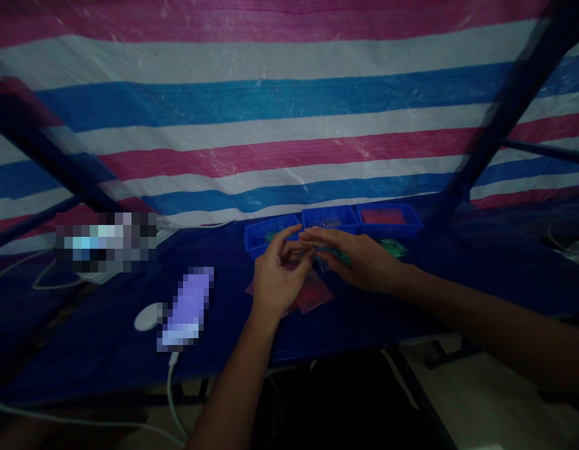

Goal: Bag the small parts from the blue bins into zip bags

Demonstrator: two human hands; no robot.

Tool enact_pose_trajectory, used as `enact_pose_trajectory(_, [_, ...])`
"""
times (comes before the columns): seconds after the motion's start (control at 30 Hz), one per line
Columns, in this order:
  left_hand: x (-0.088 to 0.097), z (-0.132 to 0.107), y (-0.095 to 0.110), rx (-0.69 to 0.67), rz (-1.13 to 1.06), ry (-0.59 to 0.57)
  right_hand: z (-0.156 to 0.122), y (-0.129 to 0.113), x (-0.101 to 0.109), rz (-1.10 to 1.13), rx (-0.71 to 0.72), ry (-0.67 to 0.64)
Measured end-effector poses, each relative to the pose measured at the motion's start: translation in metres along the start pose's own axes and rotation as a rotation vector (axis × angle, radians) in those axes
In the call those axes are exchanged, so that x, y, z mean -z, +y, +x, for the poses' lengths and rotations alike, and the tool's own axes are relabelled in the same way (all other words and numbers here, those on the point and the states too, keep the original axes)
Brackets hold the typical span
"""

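My left hand (pixel 277 275) and my right hand (pixel 364 259) meet above the dark blue table, fingertips close together in front of the blue bins. The left thumb and fingers curl into a pinch; what lies between them is too small and dark to name. My right fingers reach over to the left fingertips, closed around something I cannot make out. A small clear piece glints just below the right fingers. Beneath the hands lie reddish see-through plastic bags (pixel 316 292), partly covered by my left hand. Green see-through pieces (pixel 393 248) lie beyond my right wrist.
Three blue bins stand behind the hands: a left one (pixel 256 245), a middle one (pixel 331 214) with small pieces, and a right one (pixel 415 224) with red contents. A blurred-out phone (pixel 189 306) on a cable (pixel 173 387) lies left, beside a white disc (pixel 149 317).
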State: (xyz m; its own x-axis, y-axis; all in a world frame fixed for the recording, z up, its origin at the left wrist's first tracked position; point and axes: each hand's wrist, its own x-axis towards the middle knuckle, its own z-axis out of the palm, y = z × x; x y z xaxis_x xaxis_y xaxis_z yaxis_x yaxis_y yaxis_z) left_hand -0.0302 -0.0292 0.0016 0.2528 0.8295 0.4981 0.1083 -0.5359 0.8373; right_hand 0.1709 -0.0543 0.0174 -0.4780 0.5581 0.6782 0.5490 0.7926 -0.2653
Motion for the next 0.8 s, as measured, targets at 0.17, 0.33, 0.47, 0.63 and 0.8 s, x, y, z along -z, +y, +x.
enact_pose_trajectory(0.17, [0.000, 0.000, -0.001, -0.037, 0.085, -0.043, 0.001, 0.010, -0.003, -0.045, -0.006, 0.092])
enact_pose_trajectory(0.33, [0.007, -0.017, 0.015, -0.069, 0.347, -0.081, -0.001, 0.019, -0.005, -0.028, -0.055, 0.115])
enact_pose_trajectory(0.47, [0.042, -0.062, 0.041, -0.166, 0.731, 0.124, -0.003, 0.023, -0.007, -0.018, -0.090, 0.091])
enact_pose_trajectory(0.63, [0.112, -0.139, 0.042, -0.054, 1.164, 0.470, -0.002, 0.022, -0.005, -0.028, -0.106, 0.095])
enact_pose_trajectory(0.8, [0.145, -0.171, 0.025, 0.005, 1.187, 0.360, -0.001, 0.020, -0.003, -0.039, -0.117, 0.093])
